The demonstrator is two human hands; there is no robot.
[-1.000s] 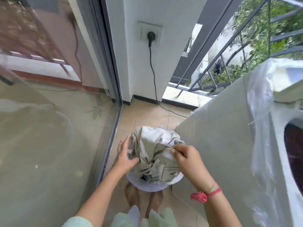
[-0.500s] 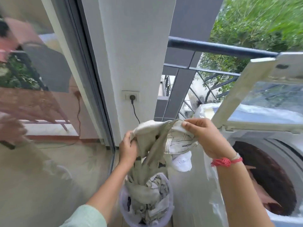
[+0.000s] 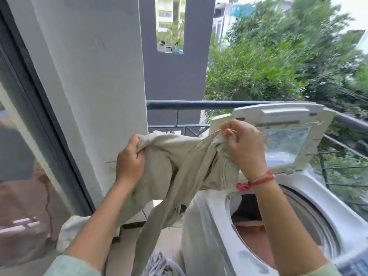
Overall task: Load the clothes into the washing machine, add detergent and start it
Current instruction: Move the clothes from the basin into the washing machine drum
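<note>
two grips, left hand (image 3: 130,160) and right hand (image 3: 246,148), clutch beige garment (image 3: 179,162) by the open washing machine (image 3: 318,196) (balcony railing (image 3: 199,105) behind).

Wore a pale mint-green fabric top, seen only as two soft sleeve ends low in view: left sleeve (image 3: 69,264) and right sleeve (image 3: 326,268). Showed both forearms bare from there up to the left hand (image 3: 130,162) and right hand (image 3: 245,148). Carried a red woven thread bracelet (image 3: 262,180) round the right wrist, with a thin pale strand beside it and a bunched red knot (image 3: 243,186).
</note>
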